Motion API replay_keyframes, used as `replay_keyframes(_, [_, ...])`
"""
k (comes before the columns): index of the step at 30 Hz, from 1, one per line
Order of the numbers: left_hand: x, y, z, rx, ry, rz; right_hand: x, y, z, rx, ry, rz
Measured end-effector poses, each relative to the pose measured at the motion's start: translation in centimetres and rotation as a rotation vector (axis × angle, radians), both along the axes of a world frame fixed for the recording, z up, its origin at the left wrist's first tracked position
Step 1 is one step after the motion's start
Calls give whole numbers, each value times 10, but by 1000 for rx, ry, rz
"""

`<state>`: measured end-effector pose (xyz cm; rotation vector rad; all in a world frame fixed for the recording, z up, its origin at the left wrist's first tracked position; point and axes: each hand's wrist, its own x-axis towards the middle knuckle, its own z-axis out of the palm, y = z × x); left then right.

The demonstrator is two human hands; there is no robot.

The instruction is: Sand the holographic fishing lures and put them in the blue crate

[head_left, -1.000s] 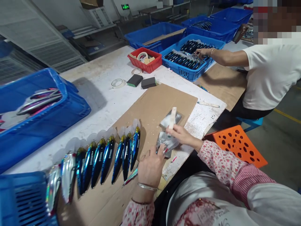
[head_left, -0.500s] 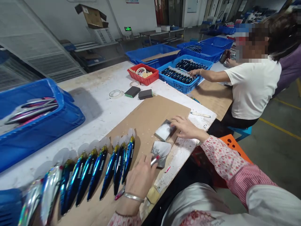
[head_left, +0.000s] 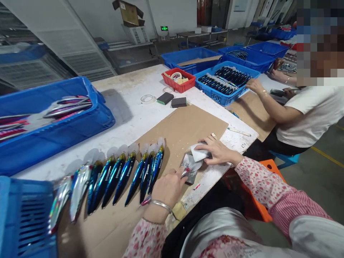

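My left hand (head_left: 168, 188) is closed around a fishing lure (head_left: 146, 201), whose pinkish-red ends stick out on both sides of the fingers. Its pale, clear lip (head_left: 197, 166) lies over a grey sanding block (head_left: 191, 178) on the cardboard (head_left: 188, 123). In my right hand (head_left: 219, 151) is a second sanding block (head_left: 200, 153), whitened with dust, held against or just above the lip; actual contact I cannot tell. Left of my left hand, several blue-black fishing lures (head_left: 124, 179) with clear lips lie in a row, with silvery ones (head_left: 80, 191) at the near end.
Blue crates holding lures stand at left (head_left: 107, 116) and far right (head_left: 215, 96). A red tray (head_left: 185, 86) holds tape rolls. Two dark sanding blocks (head_left: 178, 102) and a tape roll (head_left: 148, 99) lie behind the cardboard. A co-worker's arm (head_left: 271, 104) reaches toward the far crate.
My right hand has picked up the dusty sanding block from the cardboard and brought it left to the lure's lip. The left hand keeps its hold. The camera view has turned left.
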<state>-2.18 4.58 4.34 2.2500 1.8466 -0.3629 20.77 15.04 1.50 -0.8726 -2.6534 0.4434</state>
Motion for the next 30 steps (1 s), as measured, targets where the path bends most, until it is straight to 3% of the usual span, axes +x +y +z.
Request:
replay_keyframes(6, [10, -13, -2, 115, 54, -32, -28, -6, -22, 11, 106, -38])
replay_keyframes(11, [9, -14, -9, 69, 21, 7, -14, 5, -21, 8, 96, 22])
replay_keyframes(15, [8, -11, -11, 57, 35, -11, -20, 3, -23, 11, 128, 59])
replay_keyframes(30, [0, 0, -1, -28, -21, 12, -10, 6, -35, 66, 215, 46])
